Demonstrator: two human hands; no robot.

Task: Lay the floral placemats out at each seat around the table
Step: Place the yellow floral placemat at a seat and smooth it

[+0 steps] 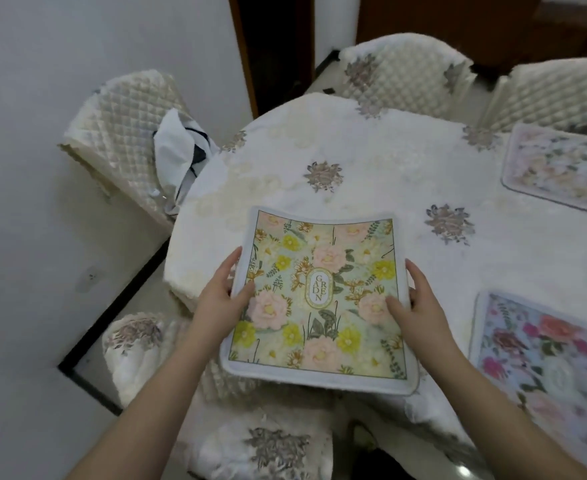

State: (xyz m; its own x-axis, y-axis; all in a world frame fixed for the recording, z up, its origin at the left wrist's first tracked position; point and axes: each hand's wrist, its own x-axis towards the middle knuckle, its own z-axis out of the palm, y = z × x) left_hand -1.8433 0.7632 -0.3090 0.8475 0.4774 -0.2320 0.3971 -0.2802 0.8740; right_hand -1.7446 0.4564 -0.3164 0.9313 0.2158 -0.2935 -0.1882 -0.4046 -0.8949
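1. Far left there's a quilted chair point(119, 133) with a white bag point(181, 157) on its seat, tucked against the table's left edge. Not part of the job, just sitting there.
2. Left hand point(221, 294) has the left side of the yellow-and-pink placemat point(323, 299), thumb on top and fingers curled underneath as far as I can see.
3. That placemat is over the near-left edge of the table point(371, 161). Its near edge hangs past the table edge, and its far edge curls up a bit, so I'd say it's being set down and isn't lying flat yet.
4. Right hand point(413, 299) has the right side the same way, thumb on top, fingers wrapped around the edge.
5. Further right, two placemats look already done: a bright pink one point(545, 358) along the near-right edge and a pale one point(559, 168) at the far-right edge.
6. So the step is placing this mat. Next move, I reckon: slide it further onto the table, square it up with the near chair point(278, 448), lower it flat and let go.
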